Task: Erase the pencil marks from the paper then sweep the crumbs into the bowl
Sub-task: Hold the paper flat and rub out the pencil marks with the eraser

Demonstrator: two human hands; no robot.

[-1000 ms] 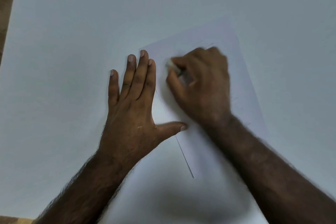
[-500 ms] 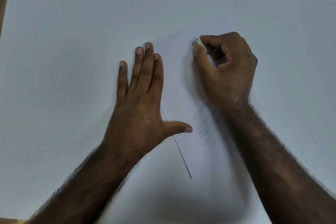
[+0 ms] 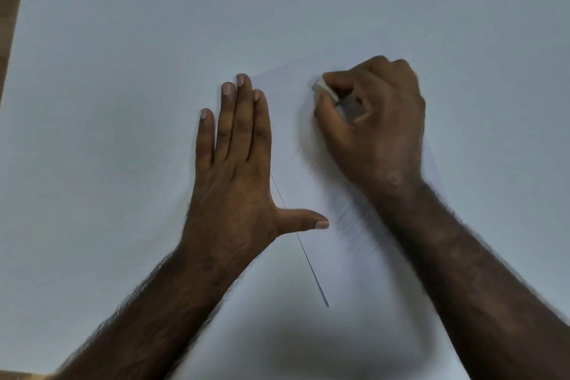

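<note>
A white sheet of paper (image 3: 320,182) lies slanted on the white table, its left edge showing as a dark line. Faint pencil marks (image 3: 354,228) run down its lower middle, beside my right forearm. My left hand (image 3: 237,176) lies flat with fingers together and thumb spread, pressing the paper's left edge. My right hand (image 3: 376,123) is closed around a small white eraser (image 3: 324,88), whose tip touches the upper part of the sheet. No bowl is in view.
The white table surface (image 3: 123,102) spreads all around the paper. Its left edge shows at the far left, with a brown floor or wood strip (image 3: 7,28) beyond it.
My right hand with the eraser has moved back and forth over the upper paper, from left to upper right and back a little. The left hand stays flat on the edge.
</note>
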